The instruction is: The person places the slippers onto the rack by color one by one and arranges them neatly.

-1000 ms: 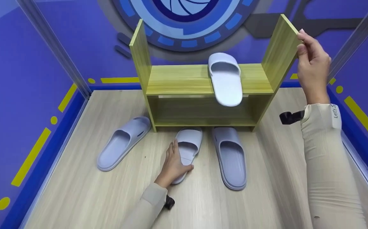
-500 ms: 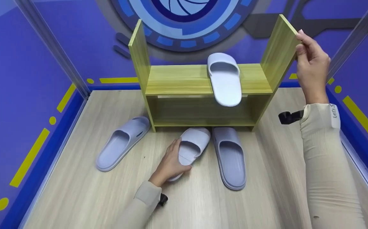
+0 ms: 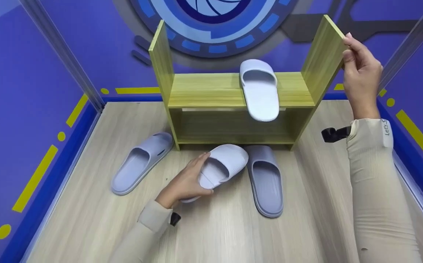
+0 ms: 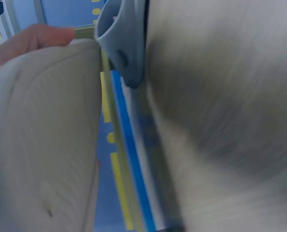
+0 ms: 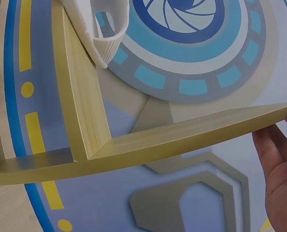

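My left hand (image 3: 187, 182) grips a white slipper (image 3: 229, 159) across its middle, thumb on the near side and fingers on the far side. That slipper is tilted over the floor in front of the rack, its toe overlapping a grey slipper (image 3: 267, 186) in the head view. In the left wrist view the held slipper's sole (image 4: 47, 130) faces the camera. My right hand (image 3: 363, 73) pinches the upper front edge of the wooden shoe rack's right side panel (image 3: 323, 62). A second white slipper (image 3: 262, 98) lies on the upper shelf (image 3: 207, 89), its heel jutting past the front edge.
Another grey slipper (image 3: 134, 168) lies slanted on the wood-look floor (image 3: 87, 219), left of the rack. Blue-purple walls (image 3: 25, 91) with yellow marks enclose the area on the left, back and right. The rack's lower shelf (image 3: 233, 126) sits under the upper one.
My left hand has moved left and slightly up, lifting and turning the white slipper so its toe swings right toward the grey one. My right hand stays on the rack panel.
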### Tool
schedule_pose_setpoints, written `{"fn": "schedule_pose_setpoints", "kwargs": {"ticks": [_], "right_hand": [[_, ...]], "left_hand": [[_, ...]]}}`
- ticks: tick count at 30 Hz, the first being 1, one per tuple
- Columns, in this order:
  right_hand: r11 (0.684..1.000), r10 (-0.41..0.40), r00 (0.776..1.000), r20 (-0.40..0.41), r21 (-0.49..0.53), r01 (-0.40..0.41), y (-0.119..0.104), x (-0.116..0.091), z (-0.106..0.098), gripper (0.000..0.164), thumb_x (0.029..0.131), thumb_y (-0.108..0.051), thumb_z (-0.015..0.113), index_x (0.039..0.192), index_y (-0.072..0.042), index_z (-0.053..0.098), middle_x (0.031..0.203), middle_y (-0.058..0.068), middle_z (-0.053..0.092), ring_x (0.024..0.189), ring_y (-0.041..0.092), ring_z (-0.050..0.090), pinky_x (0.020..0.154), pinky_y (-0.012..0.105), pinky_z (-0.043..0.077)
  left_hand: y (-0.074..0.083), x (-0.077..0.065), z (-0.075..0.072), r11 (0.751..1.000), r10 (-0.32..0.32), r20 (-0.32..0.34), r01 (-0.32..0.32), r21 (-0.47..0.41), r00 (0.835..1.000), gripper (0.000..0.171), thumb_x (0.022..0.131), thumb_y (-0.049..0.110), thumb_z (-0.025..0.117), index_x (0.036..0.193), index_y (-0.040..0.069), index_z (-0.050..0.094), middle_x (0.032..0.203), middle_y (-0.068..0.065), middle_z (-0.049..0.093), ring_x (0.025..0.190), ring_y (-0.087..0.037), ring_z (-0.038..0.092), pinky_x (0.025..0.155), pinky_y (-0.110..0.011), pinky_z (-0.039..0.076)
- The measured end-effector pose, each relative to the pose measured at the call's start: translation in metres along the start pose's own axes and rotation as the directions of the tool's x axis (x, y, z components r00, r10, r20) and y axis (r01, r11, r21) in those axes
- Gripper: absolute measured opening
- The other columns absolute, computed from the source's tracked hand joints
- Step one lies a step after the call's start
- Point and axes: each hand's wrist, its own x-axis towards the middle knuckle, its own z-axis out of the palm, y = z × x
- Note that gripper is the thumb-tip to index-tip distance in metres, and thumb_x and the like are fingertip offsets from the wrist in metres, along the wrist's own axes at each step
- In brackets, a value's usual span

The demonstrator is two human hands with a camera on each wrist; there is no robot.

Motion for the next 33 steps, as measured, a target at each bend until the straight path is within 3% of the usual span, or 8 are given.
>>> {"fn": "schedule_pose_setpoints", "kwargs": {"ticks": [7,16,24,33], "right_hand": [[1.000,-0.002,1.000,-0.002,0.014,0.002,-0.002,-0.001,0.000,0.030,0.093,-0.016,0.057,0.121,-0.012,0.067,0.136,0.000,0.058,0.105,0.005,0.064,0.082,0.011,0.051],[0.999,0.000,1.000,-0.009,0.036,0.001,-0.001,-0.001,0.000,0.029,0.093,-0.015,0.058,0.120,-0.012,0.068,0.135,0.001,0.059,0.109,0.006,0.064,0.084,0.013,0.051],[0.999,0.018,1.000,-0.005,0.037,-0.017,-0.005,-0.004,0.000,0.031,0.093,-0.015,0.057,0.122,-0.013,0.067,0.136,0.000,0.058,0.101,0.005,0.064,0.083,0.012,0.050],[0.999,-0.002,1.000,-0.009,0.051,0.003,-0.008,-0.005,0.001,0.030,0.093,-0.015,0.057,0.122,-0.012,0.068,0.136,0.003,0.059,0.091,0.004,0.063,0.075,0.012,0.048]], "left_hand": [[0.009,-0.006,-0.020,0.999,0.043,0.014,-0.043,0.004,0.999,0.107,0.066,0.028,0.085,0.153,0.012,0.025,0.156,-0.014,0.029,0.144,-0.030,0.028,0.115,-0.047,0.030],[0.016,-0.010,-0.043,0.995,0.101,0.062,-0.100,-0.028,0.993,0.108,0.066,0.031,0.084,0.154,0.016,0.022,0.157,-0.011,0.029,0.142,-0.026,0.031,0.113,-0.045,0.031],[0.020,-0.011,-0.068,0.986,0.154,0.060,-0.150,-0.067,0.986,0.107,0.066,0.030,0.085,0.153,0.020,0.023,0.152,-0.010,0.035,0.129,-0.025,0.043,0.102,-0.045,0.042],[0.032,-0.010,-0.097,0.975,0.217,0.051,-0.213,-0.068,0.975,0.106,0.068,0.027,0.084,0.154,0.018,0.021,0.153,-0.007,0.034,0.131,-0.023,0.042,0.104,-0.046,0.040]]}}
